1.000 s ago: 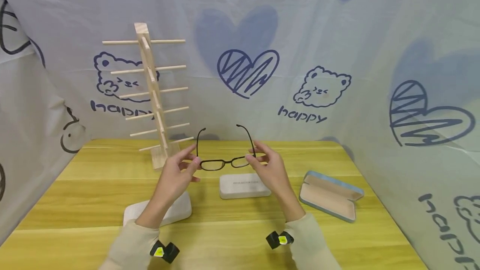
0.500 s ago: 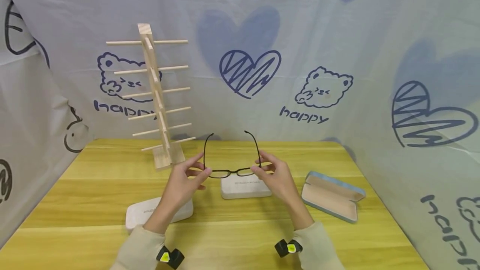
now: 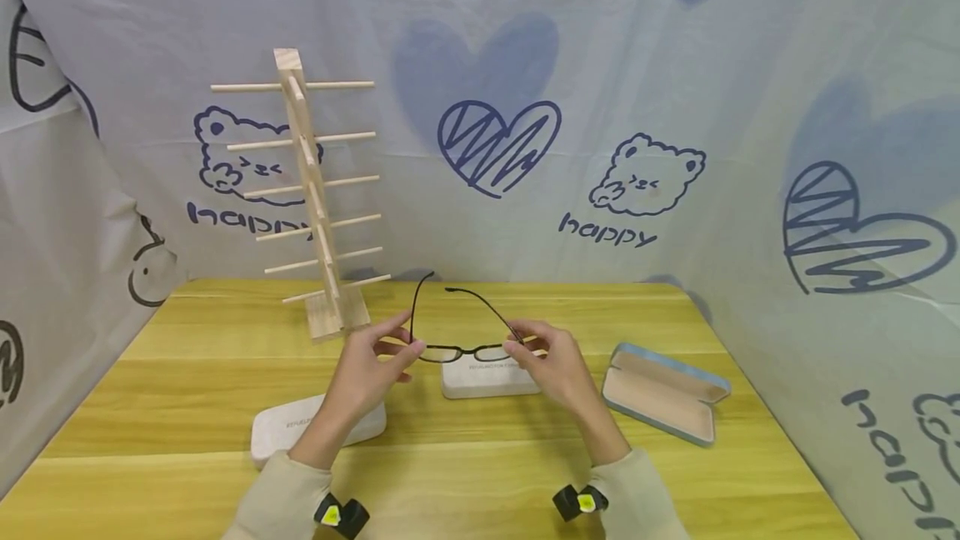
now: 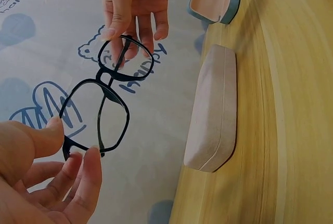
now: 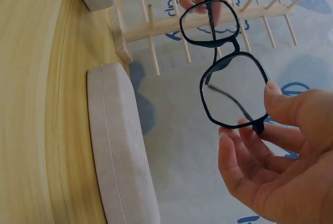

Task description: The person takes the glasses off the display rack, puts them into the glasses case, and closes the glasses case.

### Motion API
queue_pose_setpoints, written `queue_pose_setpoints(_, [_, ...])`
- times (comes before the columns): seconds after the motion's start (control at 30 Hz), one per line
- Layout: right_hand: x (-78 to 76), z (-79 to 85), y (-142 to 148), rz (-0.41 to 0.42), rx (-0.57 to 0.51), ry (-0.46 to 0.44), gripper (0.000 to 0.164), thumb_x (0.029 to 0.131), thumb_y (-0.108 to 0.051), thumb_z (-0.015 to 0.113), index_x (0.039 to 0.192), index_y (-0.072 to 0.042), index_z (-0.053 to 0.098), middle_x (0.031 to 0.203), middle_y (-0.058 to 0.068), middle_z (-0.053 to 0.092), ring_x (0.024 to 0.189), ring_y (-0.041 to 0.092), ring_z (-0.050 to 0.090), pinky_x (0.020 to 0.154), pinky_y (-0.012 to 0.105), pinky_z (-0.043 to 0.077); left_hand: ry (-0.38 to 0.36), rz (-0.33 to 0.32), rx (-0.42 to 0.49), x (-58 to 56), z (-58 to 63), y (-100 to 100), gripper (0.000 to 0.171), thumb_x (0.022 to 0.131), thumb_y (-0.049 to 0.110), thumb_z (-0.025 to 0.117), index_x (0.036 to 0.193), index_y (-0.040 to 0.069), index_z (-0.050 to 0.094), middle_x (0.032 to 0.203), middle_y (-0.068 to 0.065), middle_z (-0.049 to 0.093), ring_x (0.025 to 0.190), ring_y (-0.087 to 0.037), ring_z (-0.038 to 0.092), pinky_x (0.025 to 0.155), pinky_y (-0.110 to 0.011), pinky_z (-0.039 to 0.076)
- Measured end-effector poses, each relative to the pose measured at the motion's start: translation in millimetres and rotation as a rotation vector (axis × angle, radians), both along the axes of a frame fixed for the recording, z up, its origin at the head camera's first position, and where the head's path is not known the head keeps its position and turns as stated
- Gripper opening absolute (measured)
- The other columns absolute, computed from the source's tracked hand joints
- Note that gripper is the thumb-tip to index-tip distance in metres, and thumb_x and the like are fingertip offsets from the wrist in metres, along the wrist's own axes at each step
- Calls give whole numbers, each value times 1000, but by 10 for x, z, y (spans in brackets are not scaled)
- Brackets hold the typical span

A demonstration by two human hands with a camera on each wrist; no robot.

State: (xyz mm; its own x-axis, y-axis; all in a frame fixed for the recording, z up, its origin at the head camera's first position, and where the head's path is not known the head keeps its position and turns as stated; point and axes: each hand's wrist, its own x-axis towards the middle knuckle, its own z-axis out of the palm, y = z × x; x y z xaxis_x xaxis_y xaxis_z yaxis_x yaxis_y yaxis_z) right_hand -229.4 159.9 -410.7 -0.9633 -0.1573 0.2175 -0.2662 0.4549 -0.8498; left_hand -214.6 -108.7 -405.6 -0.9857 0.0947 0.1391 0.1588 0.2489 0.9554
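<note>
Both hands hold up a pair of black-framed eyeglasses with clear lenses, front toward the person. My left hand pinches the outer corner of one rim between thumb and fingers. At the opposite corner, my right hand grips the frame by its hinge, thumb on the near face. The left temple arm stands out straight, while the right one slants inward behind the lens. In the head view, the glasses overlap the far edge of a closed white glasses case; the left wrist view shows the same case standing on the table.
Another closed white case lies under the left forearm. At the right, a blue-grey case lies open with its pale lining showing. A wooden stand with several rows of pegs rises at the back left of the wooden table.
The glasses have come down and slightly right with both hands, over the middle case. The right temple arm has swung inward; the left one still points away.
</note>
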Motion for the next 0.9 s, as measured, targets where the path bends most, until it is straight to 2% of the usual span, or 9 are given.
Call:
queue_pose_setpoints(0.17, [8, -8, -9, 6, 35, 20, 28, 100, -13, 68, 125, -2, 72, 118, 18, 72, 95, 27, 74, 74, 22, 60, 28, 9, -59, -11, -9, -10, 54, 99, 13, 70, 150, 7, 53, 114, -18, 65, 106, -33, 71, 71, -26, 62])
queue_pose_setpoints(0.3, [13, -18, -19, 29, 62, 40, 24, 101, -13, 67, 120, -1, 74, 112, 17, 74, 92, 32, 73, 75, 23, 59, 47, 39, -132, -22, -13, -23, 52, 98, 17, 72, 147, 7, 57, 111, -14, 69, 108, -30, 69, 70, -21, 54])
queue_pose_setpoints(0.5, [9, -45, -18, 52, 82, 55, 22, 102, -13, 66, 119, -1, 74, 109, 16, 75, 90, 37, 72, 73, 21, 58, 49, 48, -155, -45, -15, -37, 51, 97, 18, 73, 144, 4, 59, 110, -14, 71, 107, -29, 68, 69, -20, 53])
queue_pose_setpoints(0.9, [14, -29, -3, 53, 102, 35, 21, 101, -13, 67, 118, -4, 75, 105, 15, 76, 91, 37, 73, 69, 22, 58, 68, 11, -211, -67, -35, -17, 45, 100, 15, 69, 142, 0, 61, 110, -12, 69, 109, -26, 64, 79, -25, 56])
